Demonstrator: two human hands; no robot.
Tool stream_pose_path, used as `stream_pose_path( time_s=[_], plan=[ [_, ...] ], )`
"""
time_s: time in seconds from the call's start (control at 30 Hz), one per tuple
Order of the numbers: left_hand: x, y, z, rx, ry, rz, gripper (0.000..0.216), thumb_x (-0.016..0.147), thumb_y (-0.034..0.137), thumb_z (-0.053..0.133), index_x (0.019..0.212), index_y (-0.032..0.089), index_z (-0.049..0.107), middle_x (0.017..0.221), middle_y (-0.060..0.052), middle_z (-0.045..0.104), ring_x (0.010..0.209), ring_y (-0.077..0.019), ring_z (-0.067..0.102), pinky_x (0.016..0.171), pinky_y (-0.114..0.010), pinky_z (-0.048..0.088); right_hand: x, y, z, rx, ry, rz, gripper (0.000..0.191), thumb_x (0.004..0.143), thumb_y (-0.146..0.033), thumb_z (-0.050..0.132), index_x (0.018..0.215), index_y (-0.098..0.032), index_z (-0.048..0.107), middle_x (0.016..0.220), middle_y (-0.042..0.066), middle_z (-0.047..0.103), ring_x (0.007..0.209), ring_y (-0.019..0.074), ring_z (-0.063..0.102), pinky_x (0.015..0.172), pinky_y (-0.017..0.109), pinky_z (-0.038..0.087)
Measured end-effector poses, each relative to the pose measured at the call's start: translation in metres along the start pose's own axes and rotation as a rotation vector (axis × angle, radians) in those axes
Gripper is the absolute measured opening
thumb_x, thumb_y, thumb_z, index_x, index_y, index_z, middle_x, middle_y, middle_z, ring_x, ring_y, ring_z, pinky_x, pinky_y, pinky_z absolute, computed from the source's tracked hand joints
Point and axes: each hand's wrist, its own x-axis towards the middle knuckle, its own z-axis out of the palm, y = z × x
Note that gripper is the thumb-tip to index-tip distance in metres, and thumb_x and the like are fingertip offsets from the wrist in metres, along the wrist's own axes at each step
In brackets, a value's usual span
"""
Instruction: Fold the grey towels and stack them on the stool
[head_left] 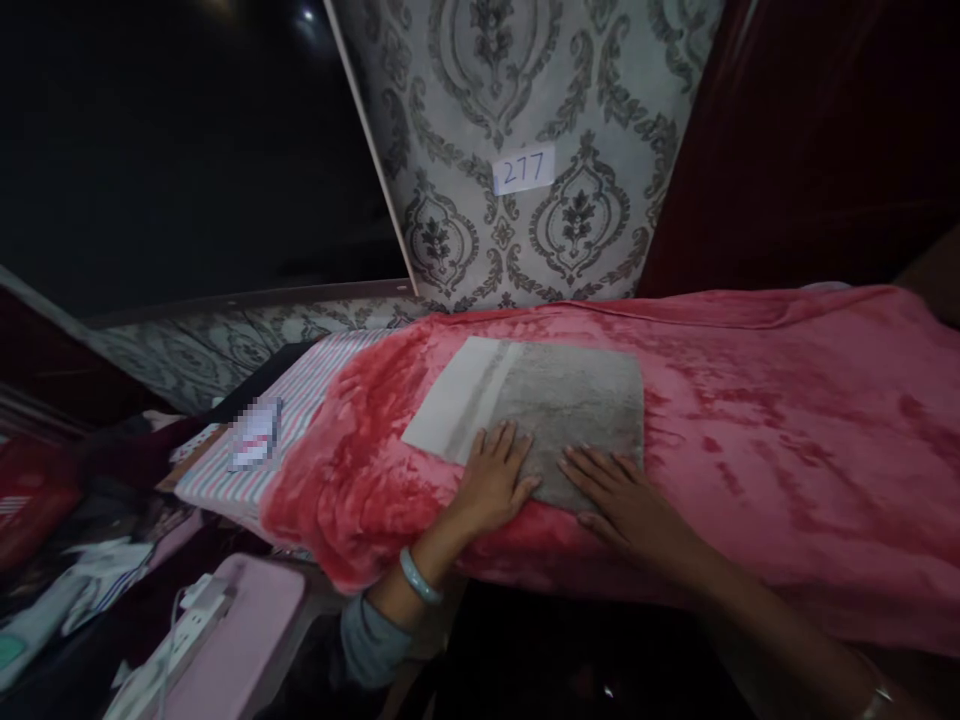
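A grey towel (577,400) with a pale band and a whitish left end lies spread on a red plush blanket (750,430). My left hand (496,480) rests flat on the towel's near edge by the pale stripe, fingers extended. Farther right, my right hand (619,495) lies palm down on the towel's near right corner, its fingers stretched out. Neither hand grips anything. A light bangle (418,577) circles my left wrist.
Striped cloth (300,410) lies left of the blanket, with a blurred packet (255,437) on it. A power strip (191,625) rests on a pink stool (262,610) at lower left. Behind stand a dark screen (187,150) and a patterned wall with a paper label (523,170) reading 277.
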Motion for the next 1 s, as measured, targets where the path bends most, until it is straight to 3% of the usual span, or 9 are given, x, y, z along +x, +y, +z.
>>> stream_pose_path(
  time_s=[0.17,0.23,0.33,0.43,0.57,0.7,1.0],
  plan=[
    [-0.015,-0.02,-0.01,-0.149,0.095,-0.043,0.048,0.097,0.039,0.044,0.142,0.024,0.052,0.154,-0.01,0.045,0.144,-0.0229,0.039,0.12,-0.048,0.031,0.02,0.009,-0.033,0.147,-0.098,-0.044,0.055,0.101,-0.052,0.03,0.139,-0.025,0.059,0.143,0.008,0.056,0.136,0.0287,0.047,0.111,0.053,0.04],
    [-0.014,-0.032,-0.018,-0.113,0.138,-0.114,0.049,0.097,0.037,0.043,0.144,0.023,0.05,0.156,-0.01,0.042,0.147,-0.0241,0.034,0.122,-0.052,0.026,0.044,0.008,-0.047,0.167,-0.069,-0.058,0.055,0.101,-0.05,0.029,0.136,-0.024,0.061,0.14,0.009,0.058,0.134,0.0289,0.049,0.111,0.052,0.041],
    [-0.009,-0.046,-0.024,0.005,0.126,-0.251,0.063,0.094,0.044,0.049,0.152,0.022,0.038,0.163,-0.013,0.026,0.152,-0.031,0.019,0.121,-0.06,0.018,0.095,0.003,-0.055,0.107,0.014,-0.09,0.058,0.099,-0.051,0.035,0.147,-0.021,0.05,0.15,0.01,0.047,0.14,0.0294,0.043,0.115,0.052,0.036],
    [-0.007,-0.053,-0.019,0.094,0.114,-0.378,0.069,0.091,0.054,0.053,0.153,0.026,0.038,0.164,-0.014,0.023,0.151,-0.0395,0.015,0.118,-0.067,0.017,0.149,-0.004,-0.046,0.011,-0.042,-0.084,0.064,0.098,-0.049,0.041,0.154,-0.017,0.038,0.157,0.014,0.035,0.145,0.0299,0.034,0.117,0.05,0.032],
    [-0.01,-0.055,-0.006,0.129,0.158,-0.401,0.068,0.09,0.057,0.051,0.152,0.03,0.039,0.164,-0.013,0.023,0.15,-0.0432,0.014,0.116,-0.07,0.017,0.201,-0.011,-0.027,-0.047,-0.169,-0.045,0.062,0.1,-0.048,0.037,0.156,-0.021,0.033,0.161,0.012,0.027,0.148,0.0308,0.025,0.117,0.055,0.026],
    [-0.011,-0.057,-0.002,0.112,0.163,-0.4,0.07,0.088,0.057,0.054,0.152,0.031,0.039,0.164,-0.013,0.023,0.15,-0.0443,0.015,0.116,-0.071,0.018,0.233,-0.008,-0.015,-0.064,-0.202,-0.097,0.06,0.101,-0.051,0.032,0.156,-0.028,0.032,0.162,0.008,0.024,0.149,0.0309,0.021,0.116,0.061,0.022],
    [-0.013,-0.064,0.008,0.074,0.178,-0.4,0.071,0.087,0.056,0.056,0.152,0.035,0.037,0.165,-0.01,0.018,0.15,-0.0451,0.011,0.115,-0.073,0.016,0.29,0.01,-0.003,-0.098,-0.248,0.087,0.065,0.099,-0.057,0.028,0.157,-0.028,0.029,0.164,0.007,0.022,0.15,0.0289,0.02,0.118,0.057,0.018]
  ],
)
